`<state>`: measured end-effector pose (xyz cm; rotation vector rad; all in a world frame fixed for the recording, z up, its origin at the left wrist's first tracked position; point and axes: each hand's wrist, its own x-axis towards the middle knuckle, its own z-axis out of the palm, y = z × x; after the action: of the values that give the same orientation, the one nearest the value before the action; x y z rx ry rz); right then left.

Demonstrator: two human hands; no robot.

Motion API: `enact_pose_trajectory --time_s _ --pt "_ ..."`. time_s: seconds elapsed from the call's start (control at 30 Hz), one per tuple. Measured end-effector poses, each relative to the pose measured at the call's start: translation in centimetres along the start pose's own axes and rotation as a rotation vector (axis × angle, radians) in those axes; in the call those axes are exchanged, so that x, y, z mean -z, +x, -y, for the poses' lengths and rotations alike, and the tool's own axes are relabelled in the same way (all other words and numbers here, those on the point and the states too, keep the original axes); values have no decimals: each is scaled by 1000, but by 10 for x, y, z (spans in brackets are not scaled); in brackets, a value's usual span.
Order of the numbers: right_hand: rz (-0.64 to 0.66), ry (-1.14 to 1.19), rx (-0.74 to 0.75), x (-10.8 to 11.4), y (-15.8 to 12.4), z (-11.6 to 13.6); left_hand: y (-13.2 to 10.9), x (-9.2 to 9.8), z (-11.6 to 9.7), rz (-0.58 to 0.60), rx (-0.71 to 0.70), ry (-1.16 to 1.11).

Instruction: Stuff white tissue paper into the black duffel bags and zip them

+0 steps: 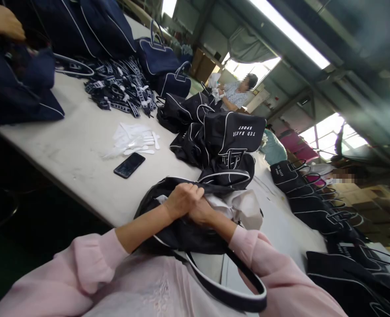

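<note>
A black tote bag (178,229) with white piping lies on my lap and the table edge, its long handle (234,293) looping down in front of me. White paper stuffing (241,209) bulges from its mouth. My left hand (183,200) is curled over the bag's upper rim and lies across my right hand. My right hand (201,212) sits at the bag's mouth against the paper, with its fingers hidden under my left hand. Pink sleeves cover both forearms near the wrists.
On the white table (72,141) lie a black phone (129,165), white gloves (131,138), and a heap of black-and-white straps (120,88). Black and navy bags stand around, one printed "Ted Baker Sport" (234,132). A co-worker's hand (3,20) is at top left; another person (236,94) sits beyond.
</note>
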<state>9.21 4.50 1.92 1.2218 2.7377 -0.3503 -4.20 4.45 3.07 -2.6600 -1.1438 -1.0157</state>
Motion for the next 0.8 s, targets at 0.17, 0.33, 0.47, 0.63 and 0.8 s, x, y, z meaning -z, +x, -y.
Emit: enact_pose_trajectory --time_s 0.17,0.33,0.47,0.63,0.8 --pt "4 123 -43 38 3 7 -8 20 49 -154 376 -358" --pt "119 322 -22 56 -44 28 -62 36 65 -107 627 -831" --pt "95 382 42 50 -52 38 -88 48 49 210 432 -1133" --pt "206 240 174 45 -32 48 -95 43 44 274 209 -951" --pt "205 325 288 28 0 51 -98 19 42 -33 340 -745"
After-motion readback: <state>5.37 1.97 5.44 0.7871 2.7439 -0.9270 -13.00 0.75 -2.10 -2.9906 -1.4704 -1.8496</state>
